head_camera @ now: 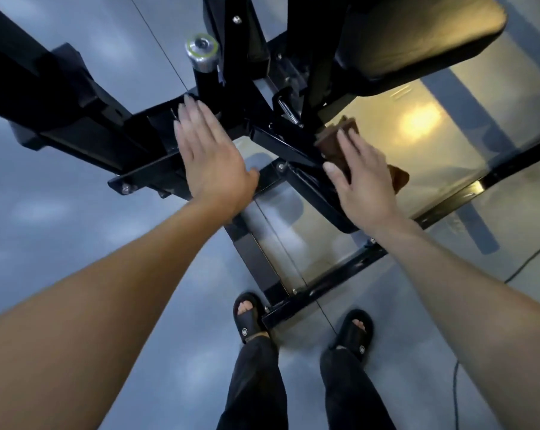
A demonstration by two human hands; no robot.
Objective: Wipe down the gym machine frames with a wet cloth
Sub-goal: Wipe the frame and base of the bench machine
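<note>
A black gym machine frame fills the upper middle of the view, with bars crossing over a glossy floor. My left hand lies flat with straight fingers on a black crossbar left of the centre joint. My right hand presses a folded brown cloth against the slanted bar to the right of the joint. Its fingers lie straight over the cloth, and one brown corner sticks out beyond the hand.
A black padded seat hangs over the frame at top right. A silver capped post stands behind my left hand. The frame's floor bars run just ahead of my sandalled feet. A thin cable lies on the floor at right.
</note>
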